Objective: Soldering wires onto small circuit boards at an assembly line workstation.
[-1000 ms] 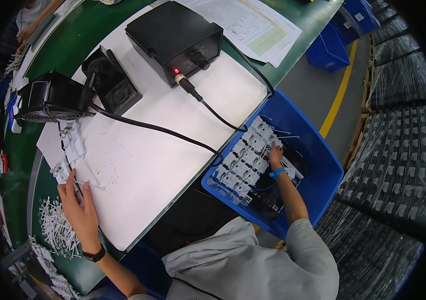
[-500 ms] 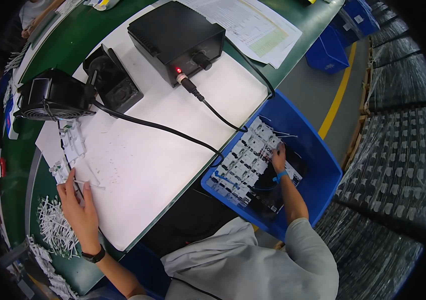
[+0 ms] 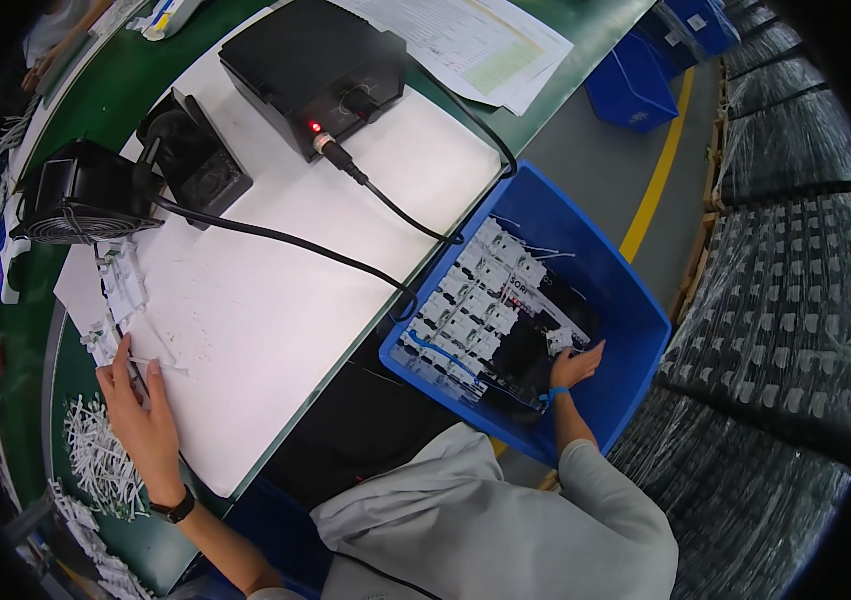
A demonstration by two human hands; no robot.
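A green bench (image 3: 131, 75) carries papers (image 3: 466, 45), white sheeting (image 3: 276, 300) — and white strands (image 3: 101, 460).

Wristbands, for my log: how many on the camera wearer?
2: a black wristband around the wrist of the left hand, a blue wristband around the wrist of the right hand. More could be hidden.

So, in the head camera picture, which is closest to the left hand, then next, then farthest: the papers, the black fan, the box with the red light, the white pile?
From the left hand:
1. White pile: right beside it, on its left.
2. Black fan: farther up, left side.
3. Box with the red light: up and right.
4. Papers: farthest, right of the box.
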